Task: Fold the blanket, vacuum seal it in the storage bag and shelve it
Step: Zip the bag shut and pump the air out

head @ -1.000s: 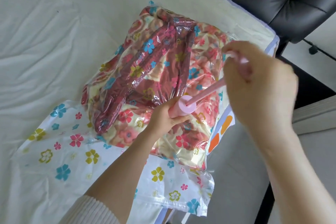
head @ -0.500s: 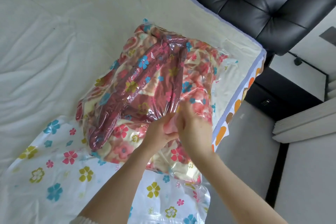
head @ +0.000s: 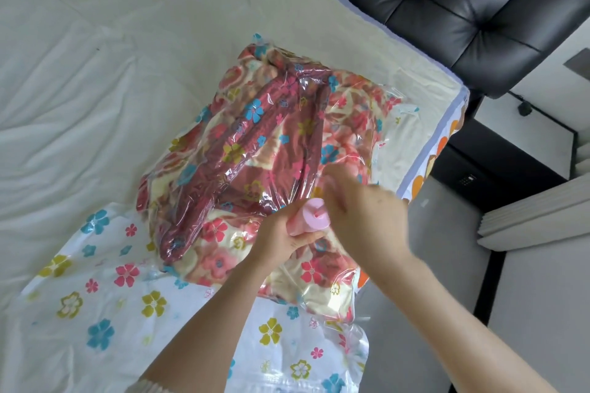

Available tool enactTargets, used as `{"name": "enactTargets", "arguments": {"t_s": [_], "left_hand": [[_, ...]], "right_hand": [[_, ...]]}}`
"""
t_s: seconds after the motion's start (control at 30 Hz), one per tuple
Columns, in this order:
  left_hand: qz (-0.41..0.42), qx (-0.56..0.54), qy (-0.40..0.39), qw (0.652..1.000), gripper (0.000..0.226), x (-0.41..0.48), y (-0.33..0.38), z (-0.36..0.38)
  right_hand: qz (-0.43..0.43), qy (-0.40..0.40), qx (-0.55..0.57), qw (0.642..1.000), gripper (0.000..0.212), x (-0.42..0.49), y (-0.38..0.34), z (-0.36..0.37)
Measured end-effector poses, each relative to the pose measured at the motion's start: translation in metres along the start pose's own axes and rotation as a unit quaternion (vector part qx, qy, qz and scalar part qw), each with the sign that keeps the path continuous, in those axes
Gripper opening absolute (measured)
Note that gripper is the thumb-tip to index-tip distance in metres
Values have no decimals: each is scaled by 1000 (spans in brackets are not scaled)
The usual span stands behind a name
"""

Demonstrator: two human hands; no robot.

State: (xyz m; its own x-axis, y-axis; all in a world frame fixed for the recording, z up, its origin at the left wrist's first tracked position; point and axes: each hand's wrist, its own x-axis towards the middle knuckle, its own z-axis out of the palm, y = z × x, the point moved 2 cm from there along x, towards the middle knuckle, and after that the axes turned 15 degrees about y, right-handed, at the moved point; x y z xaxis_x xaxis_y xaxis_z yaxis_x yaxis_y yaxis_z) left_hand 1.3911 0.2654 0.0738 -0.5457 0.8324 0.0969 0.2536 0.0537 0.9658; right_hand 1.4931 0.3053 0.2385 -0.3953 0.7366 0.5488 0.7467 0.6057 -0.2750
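Left hand (head: 281,236) is gripping the pink pump (head: 311,220) body, fingers curled round it, likely bracing it on the bag (head: 153,300) valve; right hand (head: 360,217) is blurred above the pump top, so its hold cannot be told. Folded blanket (head: 255,163) is lying inside the bag on the bed (head: 95,73), near the edge

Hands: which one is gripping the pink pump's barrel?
The left hand: its fingers curl round the pink pump on the storage bag. The right hand is blurred, above the pump's top.
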Motion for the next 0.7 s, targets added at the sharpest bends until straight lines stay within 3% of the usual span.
{"name": "enactTargets", "arguments": {"t_s": [0.07,0.13,0.17,0.23,0.3,0.4,0.47,0.5,0.53,0.63,0.7], "left_hand": [[-10,-15,-3,1000,47,2,-2,0],[-6,-12,0,1000,47,3,-1,1],[0,-3,-3,1000,45,2,-2,2],[12,19,-3,1000,43,0,-3,2],[2,15,-7,1000,39,-1,-4,0],[-21,-8,0,1000,38,4,-4,-2],[-30,-27,1,999,44,5,0,-2],[-24,-31,1,999,46,6,3,-3],[-19,-27,0,999,46,5,3,-3],[-14,-8,-12,1000,38,2,3,-2],[-12,-7,-2,1000,33,2,2,-2]], "right_hand": [[18,92,4,996,11,17,-6,-31],[72,113,39,990,16,10,-2,-24],[86,93,35,991,18,-2,0,-10],[56,-25,17,998,14,-26,-4,26],[21,-38,-17,999,10,-19,-1,29],[-17,65,-2,998,10,20,-8,-21],[39,142,33,989,16,34,-10,-42],[71,143,56,986,18,31,-8,-39],[76,129,42,988,21,19,-5,-23],[25,-70,-30,997,17,-15,-10,32],[-2,-96,-64,993,19,-1,-4,21]]}}
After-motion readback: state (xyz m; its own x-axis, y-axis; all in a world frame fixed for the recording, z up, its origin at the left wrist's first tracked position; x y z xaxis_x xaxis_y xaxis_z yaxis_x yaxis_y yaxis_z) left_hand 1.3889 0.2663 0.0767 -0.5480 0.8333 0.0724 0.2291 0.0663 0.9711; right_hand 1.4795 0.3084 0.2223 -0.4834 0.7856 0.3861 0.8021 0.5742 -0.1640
